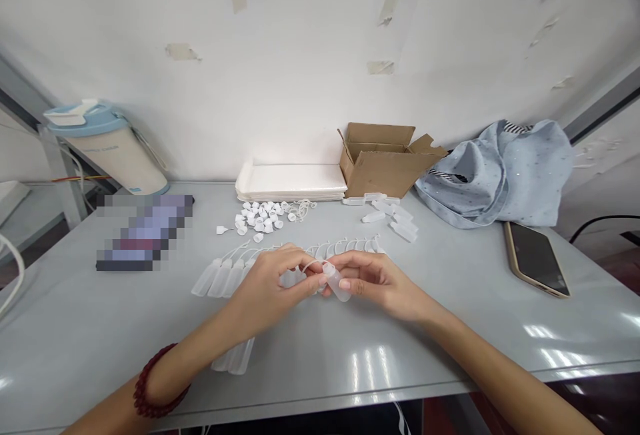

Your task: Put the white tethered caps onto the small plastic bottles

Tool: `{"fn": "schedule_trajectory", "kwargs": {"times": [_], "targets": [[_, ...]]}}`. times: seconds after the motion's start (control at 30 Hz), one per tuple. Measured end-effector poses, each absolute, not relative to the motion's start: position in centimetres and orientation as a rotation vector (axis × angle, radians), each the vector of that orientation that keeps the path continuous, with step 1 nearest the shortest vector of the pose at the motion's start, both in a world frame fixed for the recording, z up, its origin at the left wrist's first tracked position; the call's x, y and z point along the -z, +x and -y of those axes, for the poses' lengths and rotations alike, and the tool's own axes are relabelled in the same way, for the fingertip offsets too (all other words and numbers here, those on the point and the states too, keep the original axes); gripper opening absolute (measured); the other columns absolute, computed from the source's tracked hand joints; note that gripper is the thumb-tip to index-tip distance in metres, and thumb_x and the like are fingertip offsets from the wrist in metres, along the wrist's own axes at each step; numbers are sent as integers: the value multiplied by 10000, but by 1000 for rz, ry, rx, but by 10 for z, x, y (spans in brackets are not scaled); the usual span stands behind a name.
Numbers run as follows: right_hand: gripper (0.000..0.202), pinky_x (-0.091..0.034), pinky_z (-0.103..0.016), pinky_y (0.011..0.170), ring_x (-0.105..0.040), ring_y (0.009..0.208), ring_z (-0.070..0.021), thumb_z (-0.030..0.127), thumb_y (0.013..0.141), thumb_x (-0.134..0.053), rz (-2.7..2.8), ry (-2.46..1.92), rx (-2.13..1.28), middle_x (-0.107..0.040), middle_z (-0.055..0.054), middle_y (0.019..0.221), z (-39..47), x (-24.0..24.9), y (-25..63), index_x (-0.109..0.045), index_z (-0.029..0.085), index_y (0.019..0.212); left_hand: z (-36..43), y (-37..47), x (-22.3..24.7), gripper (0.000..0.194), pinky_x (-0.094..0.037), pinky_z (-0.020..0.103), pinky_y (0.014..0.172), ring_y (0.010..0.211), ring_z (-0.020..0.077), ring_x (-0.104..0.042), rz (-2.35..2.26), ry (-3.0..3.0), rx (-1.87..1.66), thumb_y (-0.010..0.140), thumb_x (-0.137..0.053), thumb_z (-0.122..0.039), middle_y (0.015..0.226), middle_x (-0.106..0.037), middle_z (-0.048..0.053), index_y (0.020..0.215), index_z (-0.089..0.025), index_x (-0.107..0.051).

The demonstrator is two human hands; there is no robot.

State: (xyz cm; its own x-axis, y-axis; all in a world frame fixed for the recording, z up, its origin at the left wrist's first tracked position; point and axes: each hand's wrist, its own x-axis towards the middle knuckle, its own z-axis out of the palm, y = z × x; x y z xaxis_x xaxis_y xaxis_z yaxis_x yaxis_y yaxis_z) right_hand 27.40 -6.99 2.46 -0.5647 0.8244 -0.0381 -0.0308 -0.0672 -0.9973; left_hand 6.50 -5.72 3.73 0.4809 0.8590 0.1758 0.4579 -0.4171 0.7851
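Frosted, translucent plastic makes up the small bottle (340, 288) held between the two hands, above the grey table (425, 368). Blue lettering runs across the cream tumbler (107, 155) at the far left, too small and soft to read for certain; a blurred block of pixels covers whatever the dark object beside it shows. No marking can be made out on the bottle, which is slim and tilted, its neck towards the left hand (295, 278) and its rounded base towards the table's near edge. A thin white strap (313, 263) arcs by its neck. The left thumb and fingers pinch the neck end, while the right hand (373, 282) grips the body between thumb and fingertips. Similar bottles (217, 280) lie in a row behind the hands, strapped at their necks. Beyond are loose white caps (260, 215) and an open brown carton (380, 172), its visible sides plain.
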Motion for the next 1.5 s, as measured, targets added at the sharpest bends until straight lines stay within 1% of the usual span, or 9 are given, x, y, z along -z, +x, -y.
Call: {"fn": "schedule_trajectory", "kwargs": {"times": [0.13, 0.2, 0.33, 0.47, 0.63, 0.83, 1.03, 1.27, 1.5], "targets": [[252, -492, -362, 840, -680, 883, -182, 281, 872, -599, 1495, -815, -1715, -714, -35, 917, 68, -24, 274, -629, 222, 1115, 58, 63, -38, 125, -480, 251, 659, 723, 140, -606, -1023, 2091, -788, 847, -606, -243, 725, -673, -39, 761, -268, -693], [251, -486, -359, 847, -678, 875, -178, 293, 875, -598, 1447, -775, -1748, -714, -40, 923, 67, -22, 274, -630, 217, 1112, 58, 64, -36, 48, -488, 270, 703, 784, 154, -605, -1005, 2148, -886, 839, -624, -252, 802, -672, -18, 853, -254, -670], [261, -482, -344, 837, -670, 861, -168, 305, 853, -632, 1314, -716, -1855, -705, -62, 965, 66, -19, 274, -636, 200, 1092, 60, 66, -28, 316, -481, 360, 838, 994, 219, -547, -932, 2407, -1047, 808, -675, -286, 1062, -608, 63, 1097, -237, -559], [251, -490, -345, 836, -685, 877, -182, 275, 857, -631, 1207, -647, -1965, -703, -66, 961, 67, -18, 273, -636, 188, 1092, 60, 67, -22, 426, -444, 412, 920, 1059, 243, -495, -799, 2598, -1051, 816, -676, -272, 1123, -575, 95, 1181, -219, -463], [248, -496, -321, 827, -682, 908, -183, 254, 869, -618, 1179, -640, -2006, -703, -77, 981, 68, -16, 270, -638, 174, 1103, 60, 69, -20, 478, -452, 420, 901, 1034, 256, -508, -764, 2703, -1068, 792, -697, -291, 1111, -574, 110, 1187, -182, -452], [275, -489, -361, 879, -667, 961, -195, 250, 890, -588, 1288, -638, -1931, -690, -89, 1046, 68, -18, 269, -619, 179, 1154, 63, 70, -21, 429, -453, 386, 887, 1022, 244, -499, -812, 2760, -1054, 792, -625, -152, 1070, -565, 111, 1193, -132, -476], [269, -487, -344, 908, -651, 1004, -179, 233, 875, -605, 1416, -781, -1706, -698, -43, 1042, 71, -17, 266, -617, 231, 1144, 63, 68, -20, 426, -463, 414, 863, 1034, 277, -466, -862, 2940, -944, 792, -563, -91, 1067, -543, 141, 1212, -76, -493], [355, -506, -351, 883, -670, 930, -180, 219, 791, -702, 1501, -1003, -1396, -704, -29, 1015, 75, -6, 261, -616, 248, 1134, 63, 69, -19, 395, -490, 440, 819, 1032, 306, -471, -946, 3052, -902, 812, -545, -94, 1062, -557, 158, 1203, -52, -500], [317, -502, -340, 890, -657, 999, -183, 233, 859, -630, 1434, -831, -1609, -704, -38, 1045, 75, -13, 263, -611, 253, 1174, 61, 69, -19, 339, -492, 414, 831, 1013, 276, -479, -837, 2982, -1063, 846, -596, -151, 1055, -579, 151, 1161, -55, -515]]}}
